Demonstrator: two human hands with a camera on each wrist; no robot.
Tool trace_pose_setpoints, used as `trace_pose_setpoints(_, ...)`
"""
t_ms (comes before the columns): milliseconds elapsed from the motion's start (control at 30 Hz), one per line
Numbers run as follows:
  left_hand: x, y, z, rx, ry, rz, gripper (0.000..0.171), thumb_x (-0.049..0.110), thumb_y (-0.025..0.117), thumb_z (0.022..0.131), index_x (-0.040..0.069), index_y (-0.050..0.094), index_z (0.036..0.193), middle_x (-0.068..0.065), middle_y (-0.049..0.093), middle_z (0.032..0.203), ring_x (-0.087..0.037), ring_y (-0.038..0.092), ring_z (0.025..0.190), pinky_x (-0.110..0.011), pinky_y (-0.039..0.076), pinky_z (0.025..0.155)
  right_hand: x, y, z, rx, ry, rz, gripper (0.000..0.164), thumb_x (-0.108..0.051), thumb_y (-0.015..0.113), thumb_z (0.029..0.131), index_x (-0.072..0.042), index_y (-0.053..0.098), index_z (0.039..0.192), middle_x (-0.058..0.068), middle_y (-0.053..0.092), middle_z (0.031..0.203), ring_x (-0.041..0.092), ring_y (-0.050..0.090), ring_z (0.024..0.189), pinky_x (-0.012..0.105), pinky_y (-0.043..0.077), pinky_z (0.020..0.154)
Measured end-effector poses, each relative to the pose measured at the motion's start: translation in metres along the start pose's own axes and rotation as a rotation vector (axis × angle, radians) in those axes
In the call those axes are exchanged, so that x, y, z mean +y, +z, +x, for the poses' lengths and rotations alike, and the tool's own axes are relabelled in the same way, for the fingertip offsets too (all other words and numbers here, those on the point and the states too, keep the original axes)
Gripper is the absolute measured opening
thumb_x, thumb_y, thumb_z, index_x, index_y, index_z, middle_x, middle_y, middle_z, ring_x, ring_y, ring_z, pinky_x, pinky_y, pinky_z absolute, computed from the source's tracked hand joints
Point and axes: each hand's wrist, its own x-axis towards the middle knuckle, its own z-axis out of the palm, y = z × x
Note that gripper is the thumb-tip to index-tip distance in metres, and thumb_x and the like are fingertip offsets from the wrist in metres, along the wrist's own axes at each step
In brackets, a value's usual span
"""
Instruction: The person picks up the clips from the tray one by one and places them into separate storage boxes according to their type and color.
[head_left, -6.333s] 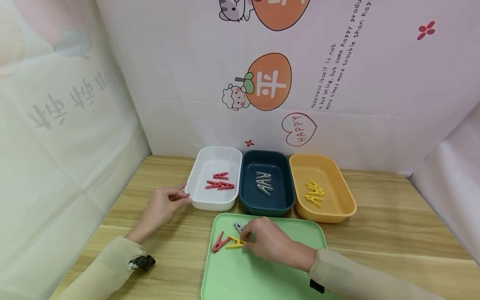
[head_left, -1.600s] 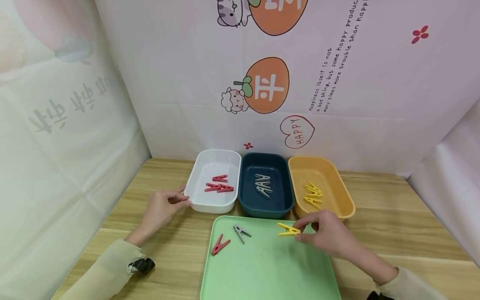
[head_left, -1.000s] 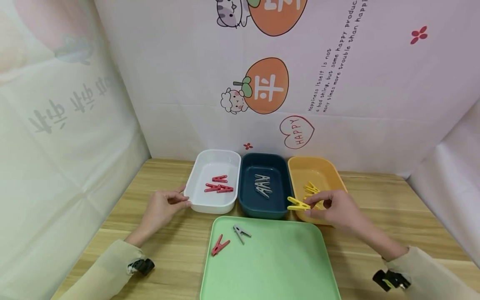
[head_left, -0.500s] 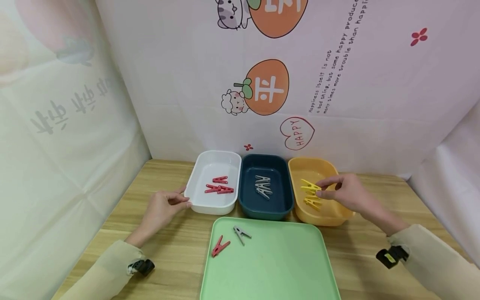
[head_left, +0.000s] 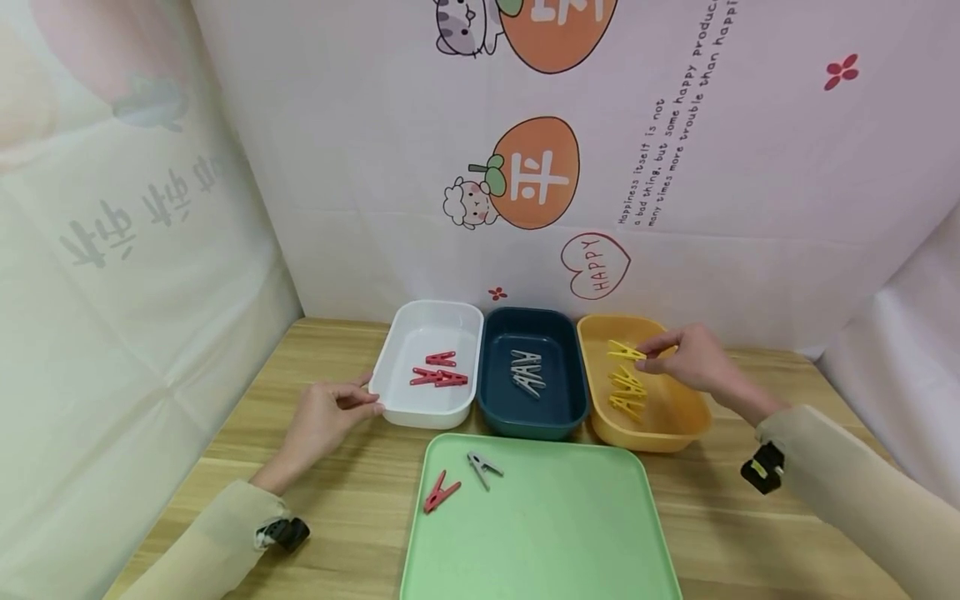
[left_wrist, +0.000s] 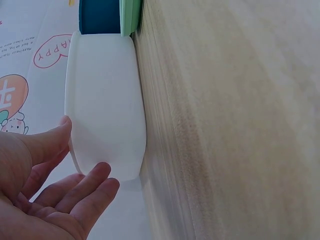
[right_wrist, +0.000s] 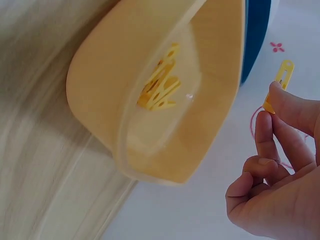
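Observation:
My right hand (head_left: 693,358) pinches a yellow clothespin (head_left: 625,351) by one end, between thumb and fingertips. It hovers over the back part of the yellow-orange bin (head_left: 686,417), above several yellow clothespins (head_left: 627,392) lying inside. In the right wrist view the held clothespin (right_wrist: 285,75) is raised apart from that pile (right_wrist: 161,85). My left hand (head_left: 321,421) holds the near left corner of the white bin (head_left: 427,417), thumb and fingers against its rim and wall. Red clothespins (head_left: 439,377) lie in the white bin; grey ones (head_left: 527,373) lie in the dark blue bin (head_left: 534,425).
A green tray (head_left: 547,525) lies before the bins, with a red clothespin (head_left: 440,492) and a grey clothespin (head_left: 483,469) near its far left corner. The bins stand side by side on the wooden table (head_left: 352,517), close to a printed cloth backdrop (head_left: 375,167).
My right hand has picked the yellow clothespin off the green tray and carried it right and back, over the yellow-orange bin. My left hand stays at the white bin.

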Motion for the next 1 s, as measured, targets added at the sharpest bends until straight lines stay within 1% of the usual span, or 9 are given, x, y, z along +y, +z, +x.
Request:
trace_pose_setpoints(67,0.0,0.0,0.001,0.001,0.001,0.001,0.006,0.003,0.088,0.086,0.005,0.082,0.088,-0.021,0.069,0.129,-0.038,0.071,0.114,-0.02,0.06,0.072,0.002,0.0,0.006,-0.001,0.01,-0.002,0.03,-0.019,0.082,0.094,0.002,0.079,0.115,0.016,0.074,0.109,0.033,0.06,0.099,0.04,0.051,0.076)
trace_pose_setpoints(167,0.0,0.0,0.001,0.002,0.004,-0.003,0.006,0.003,0.088,0.085,0.004,0.082,0.087,-0.021,0.069,0.128,-0.037,0.071,0.115,-0.02,0.059,0.072,0.005,0.0,0.014,-0.006,0.015,-0.007,0.03,-0.018,0.083,0.093,0.003,0.078,0.115,0.019,0.075,0.112,0.034,0.064,0.102,0.044,0.055,0.083)
trace_pose_setpoints(400,-0.002,0.0,0.001,0.0,0.01,-0.007,0.006,0.003,0.088,0.085,0.005,0.082,0.087,-0.022,0.07,0.126,-0.036,0.07,0.116,-0.023,0.061,0.074,0.011,0.003,0.03,-0.014,0.018,-0.034,0.031,-0.018,0.086,0.091,0.004,0.079,0.111,0.019,0.077,0.11,0.032,0.065,0.097,0.039,0.053,0.079)
trace_pose_setpoints(467,-0.003,0.0,0.001,0.001,0.011,-0.007,0.006,0.003,0.088,0.085,0.005,0.082,0.087,-0.021,0.07,0.126,-0.036,0.07,0.117,-0.024,0.061,0.074,0.013,0.004,0.034,-0.013,0.023,-0.041,0.03,-0.018,0.085,0.091,0.004,0.079,0.111,0.019,0.077,0.111,0.033,0.065,0.098,0.041,0.054,0.08)
trace_pose_setpoints(533,-0.003,0.0,0.002,0.002,0.011,-0.009,0.006,0.003,0.088,0.085,0.005,0.082,0.087,-0.021,0.07,0.127,-0.036,0.07,0.117,-0.024,0.061,0.075,0.015,0.005,0.038,-0.015,0.027,-0.043,0.03,-0.017,0.084,0.092,0.005,0.079,0.112,0.021,0.076,0.113,0.034,0.066,0.101,0.045,0.056,0.083)
trace_pose_setpoints(633,-0.003,0.0,0.002,0.001,0.009,-0.014,0.007,0.003,0.088,0.085,0.005,0.082,0.087,-0.022,0.07,0.126,-0.036,0.07,0.117,-0.022,0.061,0.074,0.018,0.007,0.043,-0.022,0.042,-0.041,0.03,-0.016,0.082,0.094,0.005,0.078,0.114,0.023,0.075,0.116,0.037,0.066,0.104,0.051,0.056,0.088)
trace_pose_setpoints(733,-0.003,0.0,0.002,0.002,0.013,-0.018,0.007,0.002,0.088,0.085,0.004,0.082,0.088,-0.022,0.069,0.127,-0.037,0.07,0.117,-0.02,0.06,0.074,0.02,0.008,0.047,-0.031,0.057,-0.042,0.03,-0.016,0.082,0.094,0.006,0.077,0.114,0.023,0.075,0.115,0.038,0.066,0.104,0.054,0.056,0.09)
trace_pose_setpoints(900,-0.004,-0.001,0.002,0.005,0.027,-0.021,0.007,0.002,0.088,0.085,0.003,0.082,0.089,-0.022,0.069,0.128,-0.037,0.07,0.116,-0.019,0.059,0.074,0.021,0.011,0.054,-0.037,0.067,-0.052,0.03,-0.015,0.082,0.094,0.007,0.077,0.114,0.024,0.074,0.115,0.039,0.065,0.103,0.054,0.057,0.09)
trace_pose_setpoints(1000,-0.005,0.0,0.002,0.005,0.025,-0.025,0.007,0.002,0.088,0.085,0.003,0.082,0.088,-0.022,0.069,0.128,-0.037,0.07,0.116,-0.019,0.059,0.074,0.021,0.013,0.056,-0.041,0.072,-0.055,0.031,-0.014,0.082,0.094,0.008,0.076,0.115,0.026,0.073,0.118,0.039,0.065,0.103,0.051,0.058,0.087)
